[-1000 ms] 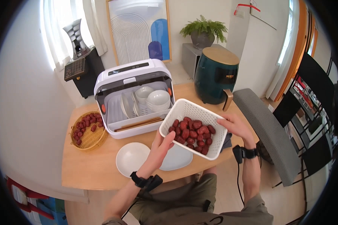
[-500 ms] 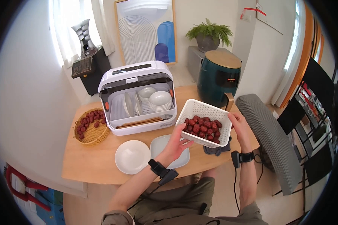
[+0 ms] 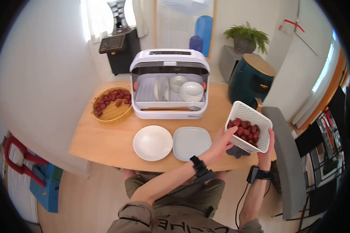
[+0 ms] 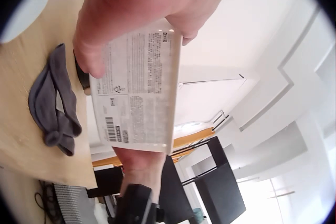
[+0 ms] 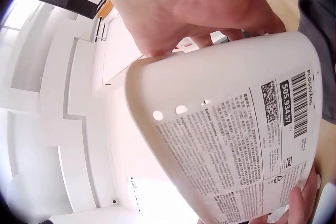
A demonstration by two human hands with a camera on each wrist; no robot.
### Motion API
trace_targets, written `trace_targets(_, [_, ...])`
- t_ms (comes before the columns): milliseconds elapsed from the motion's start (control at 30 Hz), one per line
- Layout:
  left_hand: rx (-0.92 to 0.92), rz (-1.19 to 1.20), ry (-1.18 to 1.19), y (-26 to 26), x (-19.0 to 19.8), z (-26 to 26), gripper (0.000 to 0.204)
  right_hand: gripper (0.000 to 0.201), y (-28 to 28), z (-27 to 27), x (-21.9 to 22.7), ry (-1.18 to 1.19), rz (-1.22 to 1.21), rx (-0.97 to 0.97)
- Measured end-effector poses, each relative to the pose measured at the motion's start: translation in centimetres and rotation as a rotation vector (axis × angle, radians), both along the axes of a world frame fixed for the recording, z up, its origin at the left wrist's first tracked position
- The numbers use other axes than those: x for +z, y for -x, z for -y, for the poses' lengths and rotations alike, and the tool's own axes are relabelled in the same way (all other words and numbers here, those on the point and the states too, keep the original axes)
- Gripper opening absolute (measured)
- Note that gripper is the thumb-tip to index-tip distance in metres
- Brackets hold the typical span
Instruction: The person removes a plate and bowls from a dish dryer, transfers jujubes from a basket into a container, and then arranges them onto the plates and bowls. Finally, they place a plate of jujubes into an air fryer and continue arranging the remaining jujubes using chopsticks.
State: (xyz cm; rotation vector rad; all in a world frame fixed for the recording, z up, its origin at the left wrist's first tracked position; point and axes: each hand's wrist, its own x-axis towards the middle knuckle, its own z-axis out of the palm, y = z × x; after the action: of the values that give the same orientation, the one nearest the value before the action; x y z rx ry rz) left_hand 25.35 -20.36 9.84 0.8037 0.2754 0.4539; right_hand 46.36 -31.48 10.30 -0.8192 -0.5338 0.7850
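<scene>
Both hands hold a white perforated plastic basket (image 3: pixel 263 132) up over the table's right end, tilted, with dark red jujubes (image 3: pixel 245 131) heaped inside. My left hand (image 3: pixel 220 143) grips its near left side, thumb over the rim. On the opposite side, my right hand (image 3: pixel 266 149) grips the right wall. In the left wrist view the labelled underside of the basket (image 4: pixel 136 90) faces the camera, with the left hand (image 4: pixel 142 3) along one side. Printed labels on the basket (image 5: pixel 231 129) also show in the right wrist view, below the right hand (image 5: pixel 205 8).
A white bowl (image 3: pixel 152 143) and a pale square plate (image 3: pixel 192 143) lie along the front of the table. Behind them stands a dish cabinet (image 3: pixel 169 115) with crockery. A wicker basket (image 3: pixel 115 114) of jujubes is left, a green air fryer (image 3: pixel 248 83) right, a grey cloth (image 3: pixel 238 152) below the hands.
Both hands have carried the basket of jujubes rightward, away from above the plate to the table's right end. The head view has turned, and the plate now shows fully.
</scene>
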Motion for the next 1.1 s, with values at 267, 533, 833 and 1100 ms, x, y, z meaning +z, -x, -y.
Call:
trace_targets(267, [0.021, -0.048, 0.147, 2.9, 0.7, -2.6, 0.059, 0.047, 1.5, -1.7, -0.3, 0.21, -0.082, -0.002])
trace_targets(533, [0.114, -0.168, 0.005, 7.4, 0.2, -1.6, 0.069, 0.051, 4.0, -3.0, 0.2, 0.211, 0.017, 0.09])
trace_targets(833, [0.067, -0.141, -0.129, 6.6, 1.0, 0.8, 0.084, 0.047, 3.4, -0.6, 1.0, 0.066, 0.024, 0.133])
trace_targets(1100, [0.117, -0.167, -0.171, 7.0, 0.3, -0.1, 0.079, 0.054, 4.8, -1.2, 0.2, -0.023, -0.07, 0.18])
